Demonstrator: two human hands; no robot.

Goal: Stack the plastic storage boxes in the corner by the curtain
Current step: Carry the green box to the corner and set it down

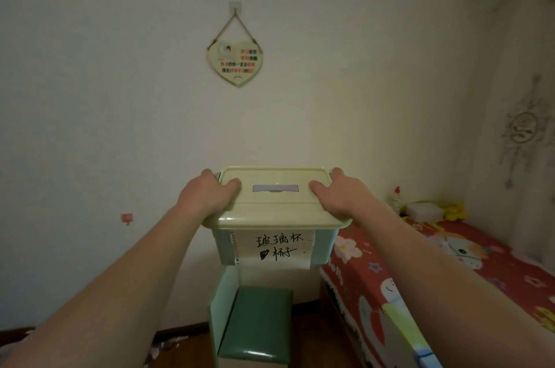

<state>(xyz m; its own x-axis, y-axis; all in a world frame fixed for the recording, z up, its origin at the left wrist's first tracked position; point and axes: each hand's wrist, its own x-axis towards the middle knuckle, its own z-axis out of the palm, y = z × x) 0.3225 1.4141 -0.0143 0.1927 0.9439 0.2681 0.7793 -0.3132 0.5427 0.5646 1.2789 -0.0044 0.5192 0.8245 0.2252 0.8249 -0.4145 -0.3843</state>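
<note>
A pale green plastic storage box (pixel 274 211) with a lid and a handwritten paper label on its front is held up in front of me, at mid-height before the wall. My left hand (pixel 207 195) grips its left side, thumb lying on the lid. My right hand (pixel 339 195) grips the right side the same way. The box hangs above a green stool (pixel 258 322) that stands inside a light green frame. The curtain (pixel 522 115) with a floral pattern hangs at the far right.
A bed (pixel 450 271) with a red cartoon cover runs along the right, close to the box. A small bottle (pixel 395 199) and soft items lie at its far end. A heart-shaped plaque (pixel 235 62) hangs on the wall. Dark wooden floor shows below.
</note>
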